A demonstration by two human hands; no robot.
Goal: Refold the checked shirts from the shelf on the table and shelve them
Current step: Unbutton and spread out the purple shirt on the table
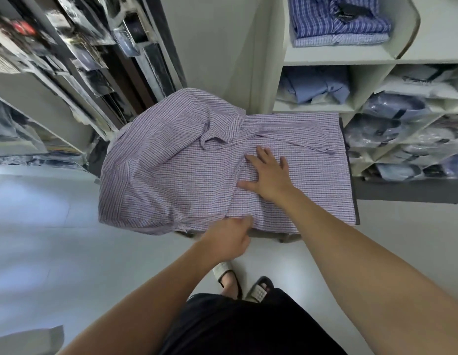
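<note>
A pale purple checked shirt (pixel 171 170) lies spread over the small dark table (pixel 357 201), its left part hanging off the table's edge. My right hand (pixel 268 175) lies flat on the middle of the shirt with fingers spread, pressing the cloth down. At the shirt's near hem my left hand (pixel 230 239) pinches the fabric with curled fingers. A sleeve with its cuff (pixel 322 147) lies folded across the upper right of the shirt.
White shelving (pixel 338 55) stands at the right, with folded blue checked shirts (pixel 338 21) on top and bagged shirts (pixel 391 116) in lower cubbies. Racks of packaged garments (pixel 89 57) fill the left. Pale floor (pixel 69 239) lies around my sandalled feet (pixel 243 285).
</note>
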